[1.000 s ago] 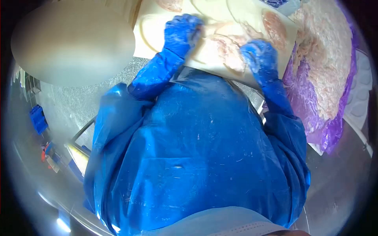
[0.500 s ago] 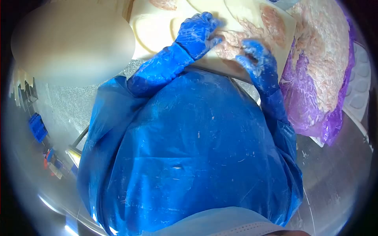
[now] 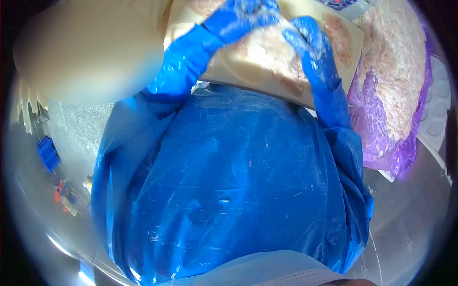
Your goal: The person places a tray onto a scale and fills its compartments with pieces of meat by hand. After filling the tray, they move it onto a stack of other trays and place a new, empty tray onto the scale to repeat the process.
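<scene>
My left hand (image 3: 248,18), in a wet blue glove, is closed at the top of the view, with its fingertips against a pale strand of raw meat (image 3: 285,24). Across from it my right hand (image 3: 312,47), gloved likewise, pinches the same strand between thumb and fingers. Below both hands, a ragged pink-white piece of raw meat (image 3: 274,50) lies on a cream-coloured board (image 3: 217,69) with rounded shallow recesses. Another meat piece (image 3: 338,38) sits in the recess right of my right hand. Bits of pale residue cling to both gloves.
A large heap of raw meat (image 3: 393,71) lies in a purple plastic bag (image 3: 369,117) on the right. Beyond it stands a white tray with round recesses (image 3: 438,90). A blue crate (image 3: 48,153) is far left. My blue apron (image 3: 229,181) fills the middle.
Both hands have moved up and closer together, my left hand also slightly right. My right hand's fingers have gone from spread to pinched. The board appears shifted slightly to the right.
</scene>
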{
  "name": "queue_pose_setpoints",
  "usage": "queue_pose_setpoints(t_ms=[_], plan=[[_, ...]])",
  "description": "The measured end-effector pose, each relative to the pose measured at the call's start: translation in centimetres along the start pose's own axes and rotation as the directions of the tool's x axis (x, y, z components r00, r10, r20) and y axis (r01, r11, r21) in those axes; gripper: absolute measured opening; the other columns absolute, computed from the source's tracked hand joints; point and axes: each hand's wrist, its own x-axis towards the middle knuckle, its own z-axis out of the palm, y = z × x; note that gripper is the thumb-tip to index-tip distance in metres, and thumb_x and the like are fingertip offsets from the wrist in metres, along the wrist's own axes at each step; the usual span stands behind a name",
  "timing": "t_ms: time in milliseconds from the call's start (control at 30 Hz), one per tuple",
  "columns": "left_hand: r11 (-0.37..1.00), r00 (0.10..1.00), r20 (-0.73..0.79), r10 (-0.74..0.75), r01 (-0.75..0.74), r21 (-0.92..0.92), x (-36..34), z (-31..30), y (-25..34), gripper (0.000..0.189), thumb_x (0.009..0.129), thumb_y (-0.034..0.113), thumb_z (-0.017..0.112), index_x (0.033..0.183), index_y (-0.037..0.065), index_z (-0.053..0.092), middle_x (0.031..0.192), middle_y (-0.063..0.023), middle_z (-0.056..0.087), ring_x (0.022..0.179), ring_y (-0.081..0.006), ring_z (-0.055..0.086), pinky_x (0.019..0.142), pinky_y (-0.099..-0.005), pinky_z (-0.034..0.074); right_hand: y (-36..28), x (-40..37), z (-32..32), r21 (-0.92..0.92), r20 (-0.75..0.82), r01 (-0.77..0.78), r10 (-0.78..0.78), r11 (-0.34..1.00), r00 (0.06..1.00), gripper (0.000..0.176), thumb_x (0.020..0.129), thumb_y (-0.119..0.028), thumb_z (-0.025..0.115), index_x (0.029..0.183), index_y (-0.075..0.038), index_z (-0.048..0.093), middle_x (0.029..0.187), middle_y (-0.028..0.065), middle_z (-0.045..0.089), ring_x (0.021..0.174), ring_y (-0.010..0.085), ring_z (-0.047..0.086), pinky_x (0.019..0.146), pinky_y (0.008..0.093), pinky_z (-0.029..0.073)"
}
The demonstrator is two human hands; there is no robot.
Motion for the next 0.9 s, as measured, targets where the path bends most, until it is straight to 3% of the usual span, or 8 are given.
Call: queue_pose_setpoints(t_ms=[133,200,233,367,400,467,733,900], plan=[[0.603,0.932,-0.081,0.353,-0.161,0.781,3.6,-7.2,-3.5,0.031,0.086,0.013,0.067,0.116,0.006,0.063,0.116,-0.0096,0.067,0.106,-0.0289,0.063,0.093,-0.0383,0.051,6.9,5.1,1.0,-0.194,-0.104,0.285,-0.309,0.939,0.945,0.027,0.093,-0.015,0.068,0.116,-0.002,0.065,0.105,0.0061,0.070,0.098,0.0153,0.065,0.084,0.0308,0.052],[-0.177,0.748,0.117,0.653,0.001,0.984,3.8,-8.0,-5.3,0.026,0.091,0.017,0.062,0.115,0.010,0.065,0.116,-0.0089,0.067,0.108,-0.0267,0.063,0.095,-0.0400,0.051,4.4,5.0,1.1,-0.044,-0.155,0.199,-0.203,0.979,0.967,0.029,0.092,-0.014,0.067,0.119,-0.004,0.065,0.115,0.0094,0.069,0.106,0.0229,0.065,0.092,0.0357,0.051],[0.616,0.759,-0.296,0.580,-0.171,0.769,3.6,-6.7,-7.1,0.027,0.095,0.024,0.054,0.118,0.015,0.066,0.117,-0.0083,0.067,0.111,-0.0264,0.062,0.100,-0.0434,0.048,4.0,5.1,1.0,-0.279,-0.145,0.272,-0.320,0.921,0.936,0.029,0.091,-0.014,0.068,0.119,-0.006,0.066,0.117,0.0102,0.068,0.108,0.0247,0.065,0.094,0.0366,0.049],[0.127,0.943,-0.046,0.329,0.003,0.992,3.0,-5.3,-10.8,0.029,0.095,0.027,0.049,0.117,0.018,0.066,0.113,-0.0080,0.067,0.106,-0.0272,0.063,0.101,-0.0438,0.046,4.2,3.7,0.5,-0.456,-0.111,0.330,-0.421,0.826,0.900,0.029,0.091,-0.013,0.068,0.119,-0.008,0.067,0.117,0.0111,0.068,0.109,0.0268,0.064,0.098,0.0372,0.047],[-0.129,0.800,0.075,0.595,0.003,0.992,2.6,-6.2,-11.2,0.030,0.095,0.028,0.049,0.117,0.017,0.066,0.114,-0.0090,0.066,0.108,-0.0293,0.061,0.103,-0.0464,0.044,4.4,3.0,0.1,-0.438,-0.120,0.330,-0.418,0.836,0.901,0.028,0.091,-0.013,0.067,0.119,-0.008,0.067,0.116,0.0112,0.068,0.109,0.0269,0.063,0.098,0.0370,0.047],[0.107,0.936,-0.092,0.339,0.058,0.993,2.5,-6.5,-11.0,0.033,0.094,0.028,0.049,0.121,0.015,0.063,0.124,-0.0094,0.062,0.119,-0.0303,0.055,0.109,-0.0483,0.037,6.1,0.9,-1.6,-0.405,-0.175,0.290,-0.384,0.867,0.906,0.023,0.094,-0.012,0.064,0.116,-0.005,0.068,0.117,0.0107,0.069,0.108,0.0231,0.064,0.097,0.0342,0.048],[0.285,0.876,0.028,0.482,-0.187,0.940,-1.3,1.0,-5.2,0.040,0.096,0.021,0.053,0.132,0.004,0.058,0.134,-0.0174,0.058,0.128,-0.0357,0.051,0.112,-0.0477,0.036,11.6,-5.2,-6.2,0.005,-0.379,0.116,-0.106,0.993,0.919,0.027,0.092,-0.016,0.068,0.117,-0.006,0.066,0.113,0.0131,0.069,0.105,0.0242,0.066,0.091,0.0336,0.051],[0.494,0.907,0.054,0.417,-0.276,0.825,-7.4,8.3,-4.3,0.046,0.093,0.021,0.059,0.138,0.011,0.056,0.139,-0.0110,0.056,0.125,-0.0355,0.054,0.107,-0.0455,0.042,7.3,-5.5,-2.4,-0.391,-0.315,0.067,-0.201,0.918,0.928,0.023,0.093,-0.008,0.065,0.115,-0.005,0.065,0.110,0.0117,0.068,0.097,0.0230,0.066,0.084,0.0347,0.053]])
